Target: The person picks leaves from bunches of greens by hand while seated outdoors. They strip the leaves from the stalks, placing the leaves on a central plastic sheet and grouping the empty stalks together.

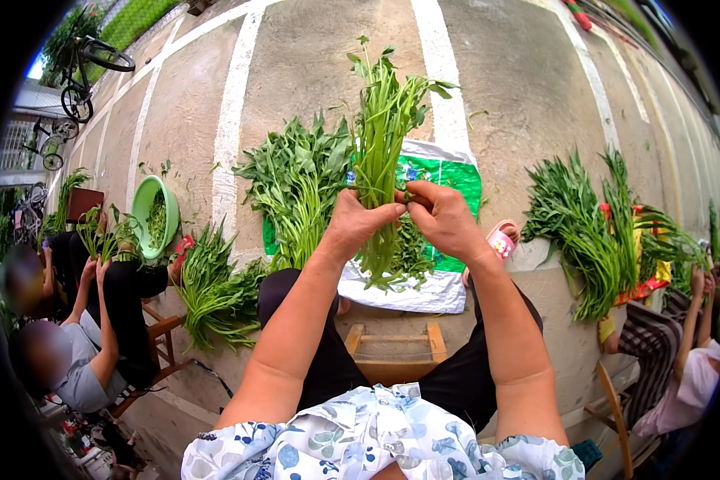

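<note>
An upright bunch of water spinach (382, 144) is in my left hand (358, 222), its long stems reaching above and below the closed fingers. My right hand (442, 218) is at the bunch's right side. Its thumb and forefinger pinch a small green piece of the water spinach against the stems. Just left of the bunch lies a thick pile of the same greens (300, 180). Under my hands, a green and white plastic sack (400, 298) is spread on the ground, with loose leaves and short pieces (412, 252) on it, partly covered by my hands and the bunch.
A wooden stool (396, 370) stands between my knees. More greens (216, 292) lie to the left, near a light green basin (146, 216) and seated people handling stems. On the right, another heap (572, 228) rests beside a seated person in a striped garment.
</note>
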### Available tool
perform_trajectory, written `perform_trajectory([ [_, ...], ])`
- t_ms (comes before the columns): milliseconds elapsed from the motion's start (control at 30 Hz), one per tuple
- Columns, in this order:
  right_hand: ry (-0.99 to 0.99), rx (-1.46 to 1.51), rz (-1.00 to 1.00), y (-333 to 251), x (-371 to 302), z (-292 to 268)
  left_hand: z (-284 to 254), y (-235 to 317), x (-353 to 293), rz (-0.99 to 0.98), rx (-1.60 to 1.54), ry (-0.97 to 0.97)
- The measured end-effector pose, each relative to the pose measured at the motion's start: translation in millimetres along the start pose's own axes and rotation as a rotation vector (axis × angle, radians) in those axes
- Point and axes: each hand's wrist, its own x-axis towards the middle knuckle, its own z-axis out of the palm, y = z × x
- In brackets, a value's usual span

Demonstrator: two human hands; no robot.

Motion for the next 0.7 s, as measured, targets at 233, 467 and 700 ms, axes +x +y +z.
perform_trajectory([
  [233,0.05,0.094,-0.076,1.5,1.8,6.5,-0.1,-7.6,5.2,0.047,0.058,-0.002],
  [467,0.158,0.219,-0.022,-2.9,0.1,-14.6,-0.8,-4.5,-0.6,-0.03,0.113,0.079],
  [700,-0.016,0.103,0.045,2.4,-1.4,-29.4,-4.7,-3.0,0.3,-0.11,-0.037,0.075],
])
